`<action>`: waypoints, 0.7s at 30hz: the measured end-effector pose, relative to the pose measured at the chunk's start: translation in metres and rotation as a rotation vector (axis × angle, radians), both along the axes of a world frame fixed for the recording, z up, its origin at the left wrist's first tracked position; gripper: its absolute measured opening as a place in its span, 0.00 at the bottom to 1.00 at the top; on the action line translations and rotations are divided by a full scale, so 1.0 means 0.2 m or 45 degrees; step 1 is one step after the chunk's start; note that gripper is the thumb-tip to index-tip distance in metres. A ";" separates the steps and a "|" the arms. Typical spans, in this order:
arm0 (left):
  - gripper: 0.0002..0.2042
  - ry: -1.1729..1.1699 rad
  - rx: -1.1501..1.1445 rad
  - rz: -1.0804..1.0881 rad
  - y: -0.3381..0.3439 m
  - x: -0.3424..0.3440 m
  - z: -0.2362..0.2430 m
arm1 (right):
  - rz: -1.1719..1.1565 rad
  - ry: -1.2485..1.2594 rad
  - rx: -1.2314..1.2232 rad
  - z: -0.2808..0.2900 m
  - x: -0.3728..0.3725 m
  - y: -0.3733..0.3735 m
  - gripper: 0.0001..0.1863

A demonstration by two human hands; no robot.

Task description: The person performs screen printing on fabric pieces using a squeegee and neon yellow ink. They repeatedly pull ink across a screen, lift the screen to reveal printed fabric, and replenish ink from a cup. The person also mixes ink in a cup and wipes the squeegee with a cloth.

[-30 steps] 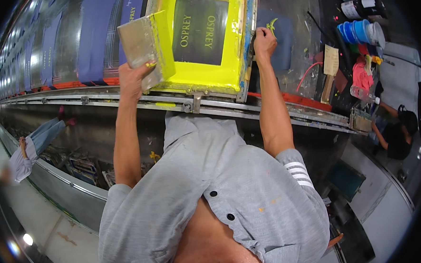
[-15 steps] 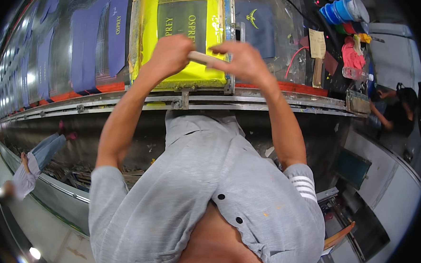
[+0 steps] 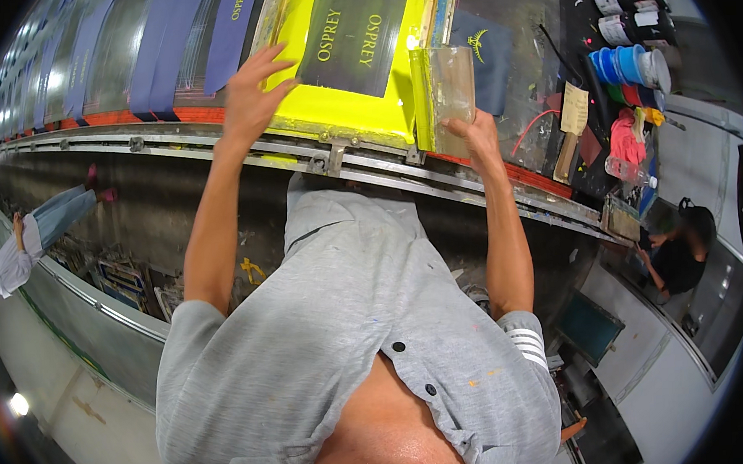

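Note:
My right hand (image 3: 478, 141) grips a squeegee (image 3: 451, 83), a flat blade with a wooden handle part. Yellow ink coats the squeegee's left edge, which stands beside the right side of a printing screen (image 3: 355, 41). Bright yellow ink (image 3: 344, 116) surrounds the screen's dark middle window, where two lines of lettering show. At the screen's left side hovers my left hand (image 3: 251, 100), its fingers apart and nothing in them. Whether the squeegee touches the screen's frame I cannot tell.
Purple-blue fabric pieces (image 3: 158, 58) lie along the table to the left. Right of the screen are a navy piece (image 3: 497, 61), a wooden-handled tool (image 3: 567, 154), blue tubs (image 3: 619, 66) and a pink cloth (image 3: 625, 141). A metal rail (image 3: 242, 159) edges the table. Two people are farther off.
Both hands were together above the screen on the squeegee. My left hand has let go and moved left; my right hand has carried the squeegee to the screen's right side, turning it lengthwise.

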State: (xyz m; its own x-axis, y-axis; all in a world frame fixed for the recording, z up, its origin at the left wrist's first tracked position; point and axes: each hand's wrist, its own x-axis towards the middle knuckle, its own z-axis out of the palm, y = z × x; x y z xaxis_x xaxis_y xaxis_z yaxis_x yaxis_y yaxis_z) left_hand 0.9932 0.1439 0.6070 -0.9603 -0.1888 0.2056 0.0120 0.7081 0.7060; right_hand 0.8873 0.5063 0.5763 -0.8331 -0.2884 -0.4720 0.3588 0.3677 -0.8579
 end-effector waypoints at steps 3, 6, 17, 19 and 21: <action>0.15 -0.195 0.300 0.300 -0.18 0.34 -0.09 | -0.129 -0.172 -0.095 -0.03 0.03 -0.05 0.17; 0.14 -0.201 0.618 0.526 -0.17 0.53 -0.18 | -0.314 -0.251 -0.227 -0.11 0.04 -0.10 0.19; 0.18 0.282 -0.626 -0.080 0.10 -0.38 0.26 | 1.010 0.826 0.947 0.28 -0.36 -0.84 0.09; 0.11 0.111 -0.778 -0.252 0.05 -0.62 0.16 | 1.095 0.881 0.947 0.31 -0.46 -0.96 0.09; 0.06 -0.350 -0.712 -0.449 -0.06 -0.91 -0.01 | 1.050 0.926 0.940 0.33 -0.62 -1.06 0.10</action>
